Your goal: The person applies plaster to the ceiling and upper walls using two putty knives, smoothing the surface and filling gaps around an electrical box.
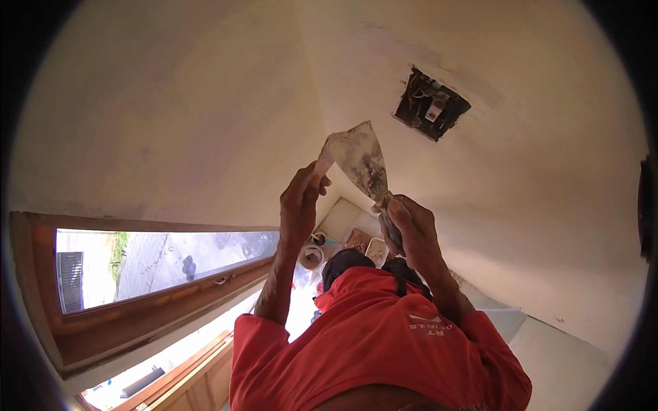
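My right hand is closed round the dark handle of a putty knife. Its wide metal blade points up and to the left, smeared with pale and dark residue. Opposite it, my left hand pinches a pale, flat piece, whose kind I cannot make out. The upper end of that piece meets the left corner of the blade. Both hands are raised in front of the wall corner, and my red sleeves show below them.
An open square box with wires is set into the right wall. At the left is a wood-framed window onto a paved yard. Far below lie a round bucket and a pale tray of lumpy material.
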Motion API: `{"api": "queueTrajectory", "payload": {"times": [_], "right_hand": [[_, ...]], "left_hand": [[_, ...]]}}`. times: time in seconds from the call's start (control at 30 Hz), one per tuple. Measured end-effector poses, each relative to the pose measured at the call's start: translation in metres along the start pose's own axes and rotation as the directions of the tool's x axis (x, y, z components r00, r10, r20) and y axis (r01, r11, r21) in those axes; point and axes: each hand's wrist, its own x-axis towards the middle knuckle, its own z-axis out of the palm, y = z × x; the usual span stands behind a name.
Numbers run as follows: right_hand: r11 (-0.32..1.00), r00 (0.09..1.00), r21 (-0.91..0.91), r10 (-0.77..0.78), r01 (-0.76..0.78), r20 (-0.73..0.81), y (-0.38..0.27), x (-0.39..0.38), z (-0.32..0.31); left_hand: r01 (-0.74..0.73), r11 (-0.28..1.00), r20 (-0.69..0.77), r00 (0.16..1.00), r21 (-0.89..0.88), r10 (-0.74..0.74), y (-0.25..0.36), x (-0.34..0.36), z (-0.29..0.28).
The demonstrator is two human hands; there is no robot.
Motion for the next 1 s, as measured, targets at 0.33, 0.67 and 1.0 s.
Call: {"api": "queueTrajectory", "payload": {"times": [0.33, 0.67, 1.0], "right_hand": [[0.993, 0.989, -0.018, 0.117, -0.118, -0.088, 0.026, -0.008, -0.022], [0.902, 0.865, -0.184, -0.427, 0.39, -0.263, 0.033, 0.059, -0.028], [0.893, 0.829, -0.298, -0.432, 0.337, -0.355, 0.029, 0.099, -0.025]], "left_hand": [[-0.131, 0.977, -0.182, 0.97, 0.168, 0.161, -0.008, 0.005, -0.022], [0.193, 0.979, -0.159, 0.967, -0.064, -0.201, -0.05, -0.028, 0.002], [0.264, 0.958, -0.11, 0.955, -0.111, -0.276, -0.057, -0.039, 0.003]]}}
